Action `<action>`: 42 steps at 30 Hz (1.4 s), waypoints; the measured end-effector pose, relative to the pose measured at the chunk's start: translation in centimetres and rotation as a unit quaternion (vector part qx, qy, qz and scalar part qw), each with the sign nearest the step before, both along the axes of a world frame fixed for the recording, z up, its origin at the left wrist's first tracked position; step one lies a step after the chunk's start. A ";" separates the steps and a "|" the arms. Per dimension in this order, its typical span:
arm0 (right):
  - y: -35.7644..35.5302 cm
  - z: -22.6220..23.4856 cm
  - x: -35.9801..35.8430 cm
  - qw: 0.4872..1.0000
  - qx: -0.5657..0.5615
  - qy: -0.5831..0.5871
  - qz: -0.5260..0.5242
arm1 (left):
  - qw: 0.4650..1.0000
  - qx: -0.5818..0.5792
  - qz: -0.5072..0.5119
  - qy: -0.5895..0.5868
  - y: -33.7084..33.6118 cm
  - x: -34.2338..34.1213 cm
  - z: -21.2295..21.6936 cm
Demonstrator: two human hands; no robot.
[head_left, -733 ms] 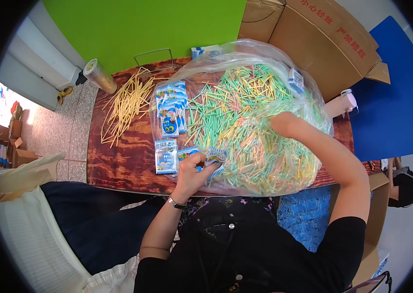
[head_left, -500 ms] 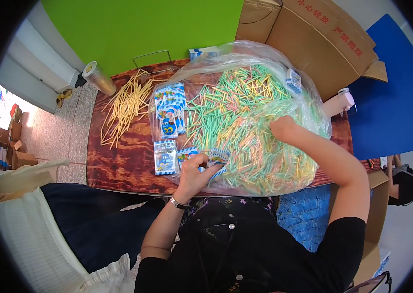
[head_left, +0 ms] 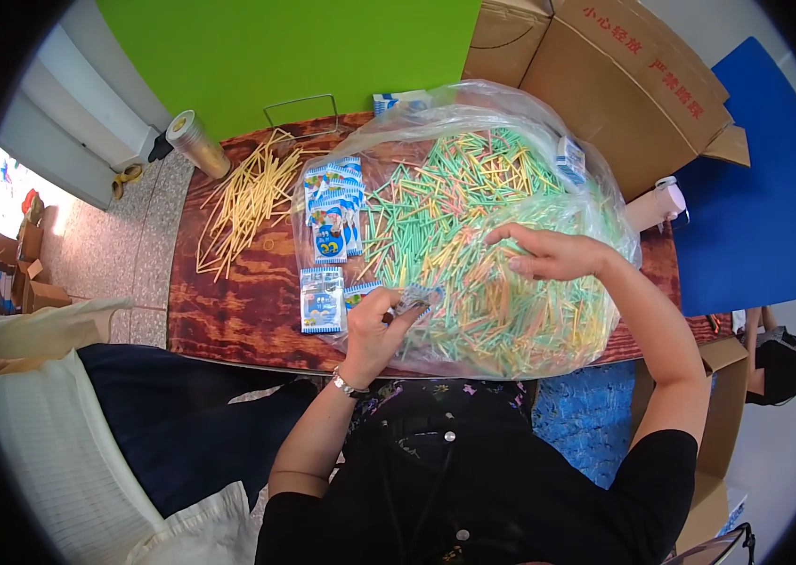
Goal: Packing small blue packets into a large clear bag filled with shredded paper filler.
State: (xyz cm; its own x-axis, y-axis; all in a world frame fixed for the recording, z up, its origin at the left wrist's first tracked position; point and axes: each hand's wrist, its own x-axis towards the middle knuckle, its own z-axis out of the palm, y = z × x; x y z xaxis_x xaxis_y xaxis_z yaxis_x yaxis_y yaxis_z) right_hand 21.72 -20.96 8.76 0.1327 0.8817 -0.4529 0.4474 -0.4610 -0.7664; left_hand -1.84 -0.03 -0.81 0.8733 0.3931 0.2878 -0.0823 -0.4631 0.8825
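Note:
My left hand (head_left: 374, 331) is closed, pinching a small blue-and-white packet (head_left: 423, 298) between thumb and fingers at the near edge of a large clear plastic bag (head_left: 473, 96). Spread over the bag is a heap of thin green, yellow and pink sticks (head_left: 450, 212). Above its right part hovers my right hand (head_left: 558, 254), thumb and fingers apart, with nothing visible between them. Overlapping blue-and-white packets (head_left: 330, 243) lie left of the heap. Nearer to me is a paler packet (head_left: 322, 301), and another packet (head_left: 360, 293) is partly hidden by my left hand.
Longer pale-yellow sticks (head_left: 247, 202) lie on the left of the wooden table (head_left: 228, 325), with a clear cylindrical container (head_left: 195, 143) behind them. A cardboard box (head_left: 615, 85) stands at the back right, near a pink cup (head_left: 657, 204). Another person (head_left: 784, 363) is at the far right.
My right hand has come up from the sticks, and its fingers have spread apart. My left hand keeps hold of the packet in nearly the same place.

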 end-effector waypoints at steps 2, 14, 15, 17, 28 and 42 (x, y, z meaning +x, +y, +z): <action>1.2 0.6 -1.6 0.989 0.110 -0.071 0.072 | 1.000 0.008 0.013 -0.014 -0.3 0.4 0.1; 5.9 5.0 -6.4 0.974 0.046 -0.166 0.149 | 0.977 0.170 0.056 -0.117 -0.2 1.2 0.1; 6.0 4.7 -6.3 0.971 0.056 -0.172 0.157 | 0.977 0.170 0.056 -0.118 -0.1 1.2 0.2; 6.4 4.4 -6.2 0.965 0.051 -0.190 0.173 | 0.970 0.197 0.056 -0.128 0.0 1.2 0.5; 9.7 6.1 -6.8 0.916 -0.052 -0.307 0.254 | 0.949 0.289 0.005 -0.129 0.0 1.2 2.1; 11.8 10.7 -7.0 0.878 0.045 -0.378 0.291 | 0.966 0.188 0.055 -0.167 -0.1 1.8 2.4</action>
State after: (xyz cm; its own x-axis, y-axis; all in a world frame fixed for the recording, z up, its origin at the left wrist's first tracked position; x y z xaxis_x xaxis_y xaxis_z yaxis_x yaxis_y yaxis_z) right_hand 14.69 -9.12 19.46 -0.1187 0.9275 -0.3545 0.9833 0.0603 -0.1716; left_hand -0.02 -0.10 1.58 0.6654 0.2913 0.6873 -0.2659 -0.7678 0.5828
